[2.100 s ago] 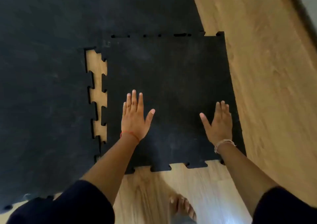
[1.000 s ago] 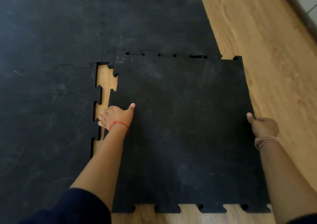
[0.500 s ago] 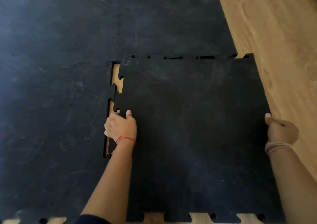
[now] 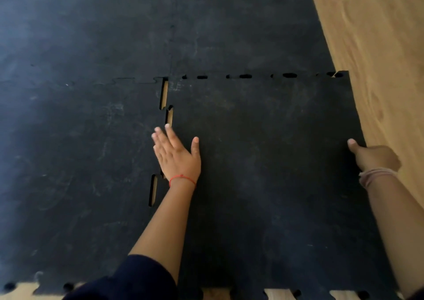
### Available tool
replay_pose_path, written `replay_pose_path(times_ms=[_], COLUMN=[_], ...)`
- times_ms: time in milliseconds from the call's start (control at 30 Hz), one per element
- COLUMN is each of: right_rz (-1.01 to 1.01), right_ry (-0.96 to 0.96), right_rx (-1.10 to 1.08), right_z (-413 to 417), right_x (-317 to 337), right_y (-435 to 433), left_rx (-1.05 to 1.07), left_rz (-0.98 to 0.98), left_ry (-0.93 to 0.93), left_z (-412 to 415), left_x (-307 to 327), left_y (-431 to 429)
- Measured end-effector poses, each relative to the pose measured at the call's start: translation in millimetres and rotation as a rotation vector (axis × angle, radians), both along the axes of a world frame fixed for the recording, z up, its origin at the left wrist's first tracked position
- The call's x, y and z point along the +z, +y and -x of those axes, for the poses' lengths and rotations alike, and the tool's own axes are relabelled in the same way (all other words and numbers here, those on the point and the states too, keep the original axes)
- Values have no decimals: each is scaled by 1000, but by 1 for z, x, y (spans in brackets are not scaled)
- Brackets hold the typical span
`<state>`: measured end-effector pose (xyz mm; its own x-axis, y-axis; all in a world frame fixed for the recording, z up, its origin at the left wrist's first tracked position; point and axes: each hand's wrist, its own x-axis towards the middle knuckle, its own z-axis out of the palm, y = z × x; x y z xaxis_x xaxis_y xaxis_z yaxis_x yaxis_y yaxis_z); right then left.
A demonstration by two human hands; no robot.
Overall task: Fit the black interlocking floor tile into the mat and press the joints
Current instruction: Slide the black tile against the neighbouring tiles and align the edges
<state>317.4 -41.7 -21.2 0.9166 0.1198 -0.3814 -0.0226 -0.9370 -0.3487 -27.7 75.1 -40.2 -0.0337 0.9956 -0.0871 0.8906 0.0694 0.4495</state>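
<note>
The loose black floor tile (image 4: 270, 162) lies at the mat's right corner, its toothed left edge close against the laid black mat (image 4: 91, 127). Narrow slits of wood floor still show along that left joint, and small dark gaps dot the top joint. My left hand (image 4: 175, 155) rests flat with fingers spread on the tile's left edge, fingertips reaching the seam. My right hand (image 4: 374, 156) is curled around the tile's right edge, thumb on top.
Bare wood floor (image 4: 378, 47) runs along the right side of the mat and shows below the tile's toothed near edge (image 4: 277, 294). The laid mat fills the whole left and far part of the view.
The tile has slid left, so the gap at the left joint has shrunk to thin slits. My left hand has opened from gripping the edge to lying flat on it. My right hand keeps its hold.
</note>
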Motion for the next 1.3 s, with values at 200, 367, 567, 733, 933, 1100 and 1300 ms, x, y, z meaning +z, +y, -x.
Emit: replay_pose_path(times_ms=[200, 367, 567, 733, 933, 1100, 1300], right_rz=[-83, -46, -263, -212, -367, -354, -420], right_ry=[-39, -30, -52, -97, -88, -82, -37], right_rx=[-70, 9, -173, -58, -141, -269, -339], right_z=[0, 8, 12, 27, 14, 5, -12], right_x=[-4, -2, -11, -22, -35, -42, -45], right_y=[-5, -5, -6, 7, -11, -11, 3], left_rx=[105, 341, 295, 258, 87, 34, 77], left_rz=[136, 275, 288, 200, 99, 73, -45], left_ry=[-50, -65, -298, -86, -86, -120, -187], left_z=[-2, -2, 27, 45, 44, 35, 30], left_x=[8, 24, 37, 25, 20, 17, 21], left_y=[37, 63, 75, 47, 43, 46, 51])
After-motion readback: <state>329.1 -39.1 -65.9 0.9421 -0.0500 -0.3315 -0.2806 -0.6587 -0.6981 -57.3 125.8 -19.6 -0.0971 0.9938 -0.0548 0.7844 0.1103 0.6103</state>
